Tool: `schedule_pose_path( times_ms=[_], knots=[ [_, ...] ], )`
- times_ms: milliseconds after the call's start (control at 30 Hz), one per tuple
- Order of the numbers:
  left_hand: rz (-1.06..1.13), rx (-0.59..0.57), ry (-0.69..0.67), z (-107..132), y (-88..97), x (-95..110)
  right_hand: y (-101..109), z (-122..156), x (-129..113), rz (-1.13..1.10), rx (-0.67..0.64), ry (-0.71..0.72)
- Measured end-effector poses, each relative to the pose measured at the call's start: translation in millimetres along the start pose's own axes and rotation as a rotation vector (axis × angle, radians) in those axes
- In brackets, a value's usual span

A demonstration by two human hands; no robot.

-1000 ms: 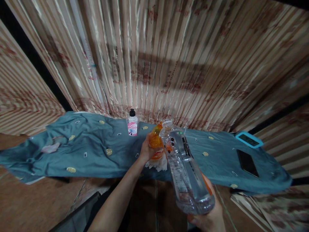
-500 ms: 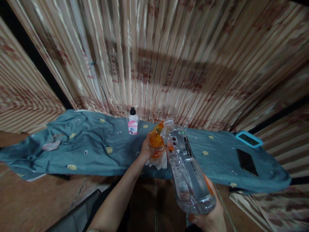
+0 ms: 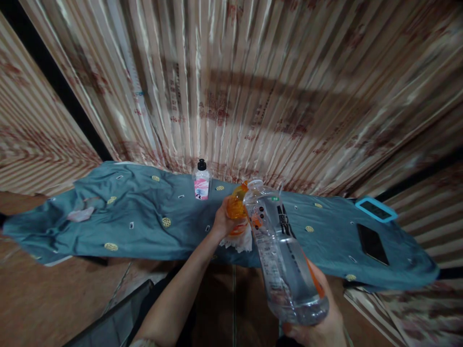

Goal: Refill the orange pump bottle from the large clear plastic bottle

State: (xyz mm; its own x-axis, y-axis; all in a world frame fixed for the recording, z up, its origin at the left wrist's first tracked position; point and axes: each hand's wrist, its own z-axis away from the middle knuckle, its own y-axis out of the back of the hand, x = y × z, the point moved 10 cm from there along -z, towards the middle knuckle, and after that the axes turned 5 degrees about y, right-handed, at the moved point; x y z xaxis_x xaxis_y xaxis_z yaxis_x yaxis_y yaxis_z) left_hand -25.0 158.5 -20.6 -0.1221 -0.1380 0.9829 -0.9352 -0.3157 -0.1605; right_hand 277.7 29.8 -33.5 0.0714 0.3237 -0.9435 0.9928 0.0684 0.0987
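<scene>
My left hand [image 3: 221, 222] is wrapped round a small orange bottle [image 3: 236, 208], held tilted over the blue cloth, with a white tissue [image 3: 240, 242] bunched under it. My right hand [image 3: 321, 324] grips the base of a large clear plastic bottle [image 3: 280, 255]. The large bottle leans away from me, and its open mouth sits right beside the top of the orange bottle. A little water lies in its lower end.
A blue patterned cloth [image 3: 144, 226] covers a long narrow board. On it stand a small white bottle with pink label and black cap [image 3: 201, 180], a black phone [image 3: 372, 243] and a blue-framed device [image 3: 374, 209]. Striped curtains hang behind.
Both hands keep their grip on the two bottles. The large bottle has tipped slightly more, and the view has shifted a little.
</scene>
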Motion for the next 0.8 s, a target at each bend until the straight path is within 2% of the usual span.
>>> schedule_pose_path(
  times_ms=[133,433,700,800],
  knots=[
    [-0.005,0.009,0.042,0,0.0,-1,0,3,-4,-0.005,0.003,-0.013],
    [-0.032,0.014,0.036,1,1.6,0,-4,0,-16,-0.085,0.024,0.003],
    [-0.046,0.025,0.067,2,1.3,2,6,-1,2,-0.016,0.001,-0.041],
    [-0.049,0.02,0.066,2,0.7,2,7,0,-4,0.016,0.04,-0.038]
  ],
)
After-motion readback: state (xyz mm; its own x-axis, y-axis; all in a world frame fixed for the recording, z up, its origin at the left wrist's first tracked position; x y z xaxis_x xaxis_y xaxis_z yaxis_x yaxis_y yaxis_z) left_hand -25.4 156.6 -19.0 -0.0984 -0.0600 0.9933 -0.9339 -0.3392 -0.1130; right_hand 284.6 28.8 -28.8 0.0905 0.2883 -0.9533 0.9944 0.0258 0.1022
